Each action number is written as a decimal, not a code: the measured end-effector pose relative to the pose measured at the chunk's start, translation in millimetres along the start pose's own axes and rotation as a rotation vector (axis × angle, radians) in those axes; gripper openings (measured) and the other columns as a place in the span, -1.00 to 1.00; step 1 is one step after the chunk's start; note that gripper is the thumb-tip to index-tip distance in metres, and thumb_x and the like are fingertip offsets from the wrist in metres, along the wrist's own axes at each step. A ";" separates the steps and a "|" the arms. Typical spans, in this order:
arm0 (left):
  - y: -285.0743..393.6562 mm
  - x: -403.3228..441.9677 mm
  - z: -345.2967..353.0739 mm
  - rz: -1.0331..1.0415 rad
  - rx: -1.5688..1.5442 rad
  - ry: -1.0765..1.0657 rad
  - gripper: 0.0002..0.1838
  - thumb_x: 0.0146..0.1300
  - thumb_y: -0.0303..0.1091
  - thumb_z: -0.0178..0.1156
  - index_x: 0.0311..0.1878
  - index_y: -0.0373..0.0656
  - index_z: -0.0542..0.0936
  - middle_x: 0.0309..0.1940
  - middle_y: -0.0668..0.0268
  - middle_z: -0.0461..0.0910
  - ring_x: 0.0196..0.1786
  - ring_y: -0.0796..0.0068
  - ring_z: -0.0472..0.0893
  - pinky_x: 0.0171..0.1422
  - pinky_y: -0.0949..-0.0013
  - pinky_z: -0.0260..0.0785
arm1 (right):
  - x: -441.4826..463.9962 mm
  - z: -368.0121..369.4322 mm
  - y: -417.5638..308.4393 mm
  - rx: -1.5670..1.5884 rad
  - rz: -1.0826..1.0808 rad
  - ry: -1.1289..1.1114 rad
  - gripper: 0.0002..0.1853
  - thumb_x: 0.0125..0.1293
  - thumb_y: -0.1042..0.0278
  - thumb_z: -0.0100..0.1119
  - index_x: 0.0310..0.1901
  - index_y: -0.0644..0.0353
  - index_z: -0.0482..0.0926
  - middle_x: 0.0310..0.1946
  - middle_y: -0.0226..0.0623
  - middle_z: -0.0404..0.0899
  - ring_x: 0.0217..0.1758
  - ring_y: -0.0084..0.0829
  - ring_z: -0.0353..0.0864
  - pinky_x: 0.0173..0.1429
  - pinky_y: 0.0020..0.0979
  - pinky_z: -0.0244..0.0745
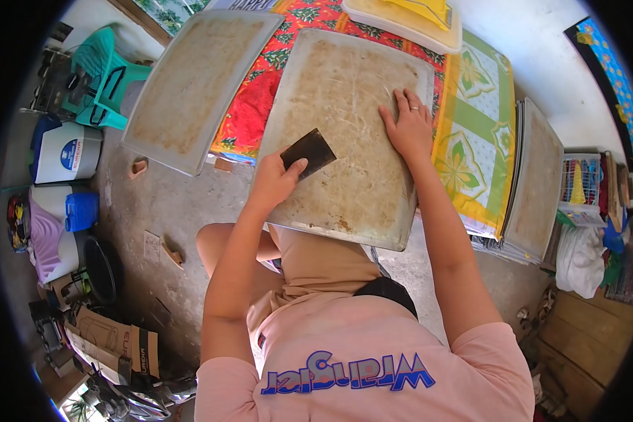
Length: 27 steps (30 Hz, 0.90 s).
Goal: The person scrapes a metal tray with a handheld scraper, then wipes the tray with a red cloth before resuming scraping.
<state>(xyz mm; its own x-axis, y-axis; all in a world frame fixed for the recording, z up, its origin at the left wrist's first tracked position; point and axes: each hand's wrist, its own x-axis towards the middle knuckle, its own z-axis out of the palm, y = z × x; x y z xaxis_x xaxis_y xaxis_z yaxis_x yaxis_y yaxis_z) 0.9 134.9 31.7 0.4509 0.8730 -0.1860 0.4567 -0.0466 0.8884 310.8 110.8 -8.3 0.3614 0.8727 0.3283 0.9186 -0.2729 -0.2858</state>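
A worn metal baking tray, brown-stained and scratched, lies before me with its near edge over my lap. My left hand is closed around one end of a flat, dark rectangular scraper, held over the tray's left-middle part; whether its edge touches the metal I cannot tell. My right hand rests flat on the tray's right side, fingers spread, a ring on one finger. To the left, a second stained baking tray lies on the table.
A red patterned tablecloth and red cloth show between the trays. Behind stands a white tub with a yellow item. Stacked trays lie right, beside a green-yellow cloth. A green chair stands left.
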 end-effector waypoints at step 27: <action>6.1 2.9 15.6 0.037 0.008 -0.072 -0.71 0.27 -0.30 0.30 -0.04 -0.30 0.67 -0.43 0.00 0.68 -0.39 0.20 0.65 -0.18 0.20 0.47 | -0.4 -0.6 0.0 -0.005 0.000 0.003 -0.36 0.44 -0.21 0.04 0.35 0.09 0.47 0.41 -0.09 0.40 0.52 -0.11 0.28 0.57 -0.01 0.09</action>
<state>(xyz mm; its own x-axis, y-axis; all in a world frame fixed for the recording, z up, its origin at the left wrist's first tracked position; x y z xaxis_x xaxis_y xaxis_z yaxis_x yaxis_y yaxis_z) 16.9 129.6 30.1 0.5218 0.8332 -0.1832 0.4444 -0.0822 0.8921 310.8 110.3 -7.9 0.3617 0.8717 0.3307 0.9195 -0.2748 -0.2812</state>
